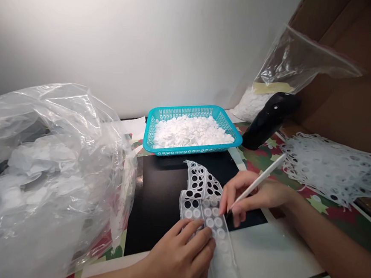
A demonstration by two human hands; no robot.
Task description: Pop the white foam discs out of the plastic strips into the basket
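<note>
White strip (199,202) lay on black mat (157,205) | far end holed, near end held discs (214,222) | left hand (179,254) open, flat on strip | right hand (251,195) pinched white stick (261,179) | blue basket (187,111) far, full

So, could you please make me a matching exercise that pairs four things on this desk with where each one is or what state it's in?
Things:
1. Turquoise plastic basket
2. White stick
3. Perforated white strip
4. Clear plastic bag

Places and states:
A. Held in the right hand
B. Crumpled at the far left, with pale discs inside
C. Pressed down under the left hand
D. Heaped with white discs

Pairs: 1-D, 2-A, 3-C, 4-B
</note>
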